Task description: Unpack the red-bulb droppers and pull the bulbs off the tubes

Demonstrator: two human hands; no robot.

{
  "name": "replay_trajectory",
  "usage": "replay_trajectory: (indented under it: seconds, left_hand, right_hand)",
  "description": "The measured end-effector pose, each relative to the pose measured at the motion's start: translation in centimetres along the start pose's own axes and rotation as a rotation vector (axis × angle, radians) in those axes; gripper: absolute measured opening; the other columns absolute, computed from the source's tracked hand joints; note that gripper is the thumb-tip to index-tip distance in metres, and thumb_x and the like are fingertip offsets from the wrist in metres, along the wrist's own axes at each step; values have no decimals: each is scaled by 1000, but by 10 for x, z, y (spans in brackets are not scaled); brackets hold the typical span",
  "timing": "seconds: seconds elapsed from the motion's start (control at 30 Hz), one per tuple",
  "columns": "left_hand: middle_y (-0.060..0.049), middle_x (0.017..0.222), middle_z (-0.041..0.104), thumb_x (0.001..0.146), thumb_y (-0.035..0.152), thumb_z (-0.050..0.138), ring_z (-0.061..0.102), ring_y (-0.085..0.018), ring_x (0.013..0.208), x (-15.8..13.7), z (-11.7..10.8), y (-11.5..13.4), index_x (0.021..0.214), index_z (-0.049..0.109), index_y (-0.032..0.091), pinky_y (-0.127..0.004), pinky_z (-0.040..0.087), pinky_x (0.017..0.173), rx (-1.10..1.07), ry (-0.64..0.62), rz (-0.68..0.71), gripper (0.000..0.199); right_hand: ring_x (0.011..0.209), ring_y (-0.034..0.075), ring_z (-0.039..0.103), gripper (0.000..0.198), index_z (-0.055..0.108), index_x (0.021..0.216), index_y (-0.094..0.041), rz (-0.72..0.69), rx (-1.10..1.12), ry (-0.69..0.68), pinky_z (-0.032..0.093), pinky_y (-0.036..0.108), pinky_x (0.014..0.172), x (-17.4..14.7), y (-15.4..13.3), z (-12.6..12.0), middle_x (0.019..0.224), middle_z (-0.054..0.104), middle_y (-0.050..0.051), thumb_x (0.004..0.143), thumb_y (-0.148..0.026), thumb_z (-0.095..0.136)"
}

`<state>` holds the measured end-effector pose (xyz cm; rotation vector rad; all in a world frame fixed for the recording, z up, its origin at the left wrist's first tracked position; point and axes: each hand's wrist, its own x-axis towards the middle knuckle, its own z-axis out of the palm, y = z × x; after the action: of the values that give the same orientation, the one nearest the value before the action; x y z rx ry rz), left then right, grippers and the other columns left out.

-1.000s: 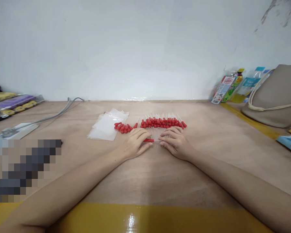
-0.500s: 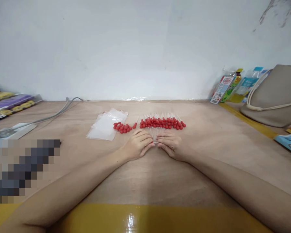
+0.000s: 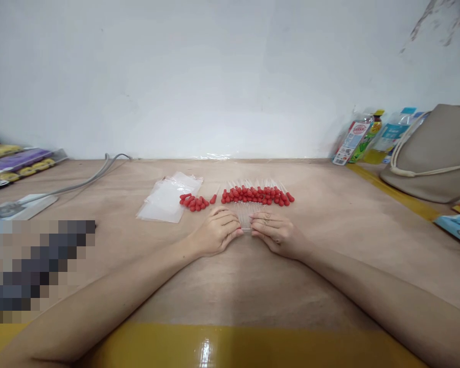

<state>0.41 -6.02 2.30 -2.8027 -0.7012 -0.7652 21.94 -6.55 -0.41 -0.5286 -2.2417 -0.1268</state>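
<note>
My left hand (image 3: pixel 218 231) and my right hand (image 3: pixel 274 232) face each other low over the table, fingers bent and closed in. Between them lies a row of thin clear tubes (image 3: pixel 247 215), side by side, held at both ends of the row. The hands cover part of the tubes. Just beyond stand out the red rubber bulbs of a long row of droppers (image 3: pixel 253 193), their clear tips pointing to the wall. One single dropper (image 3: pixel 213 198) lies left of that row. Beside it is a small heap of loose red bulbs (image 3: pixel 193 202).
Clear plastic bags (image 3: pixel 163 199) lie stacked left of the bulbs. A grey cable (image 3: pixel 88 181) runs along the far left. At the right stand a carton (image 3: pixel 352 140), bottles (image 3: pixel 391 138) and a beige bag (image 3: pixel 433 153). A white wall (image 3: pixel 230 76) closes the back.
Both hands have come slightly nearer to me. My right hand has shifted a little to the right, and more of the clear tubes shows between the hands.
</note>
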Motion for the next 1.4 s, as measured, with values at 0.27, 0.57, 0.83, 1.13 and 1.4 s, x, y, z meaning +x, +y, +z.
replay_trajectory:
  seconds: [0.27,0.57,0.83,1.13,1.4]
  left_hand:
    - [-6,82,64,90,26,38,57,-16,87,-5,-2,-4,80,57,16,-34,39,85,-23,-15,19,24]
    - [-5,81,58,88,31,44,53,-15,75,-24,-8,-29,87,61,19,-28,45,69,-15,173,-164,21]
    - [-5,78,49,82,25,42,51,-19,80,-32,-35,-93,100,61,15,-34,45,74,100,284,-721,28]
    - [-5,81,61,78,39,48,53,-20,76,-38,-37,-107,92,59,17,-34,41,74,126,157,-819,29]
    - [-7,98,57,74,39,51,45,-27,100,-2,-32,-82,73,66,21,-44,29,86,393,-29,-682,23]
  right_hand:
    - [102,17,59,21,62,99,-19,-54,-73,16,50,35,92,-3,-1,-6,98,67,6,84,-16,49]
    - [68,17,55,20,67,95,-24,281,-211,67,46,35,71,-13,18,-16,67,63,3,84,-31,52]
    - [66,15,52,24,63,99,-21,389,-308,49,37,34,75,-8,19,-11,68,61,2,86,-26,43]
    - [63,15,50,20,66,86,-20,367,-360,88,32,33,72,-2,15,-5,62,63,1,82,-21,46]
    - [63,14,45,21,67,86,-16,338,-315,-12,29,32,70,4,11,-3,61,60,2,81,-26,49]
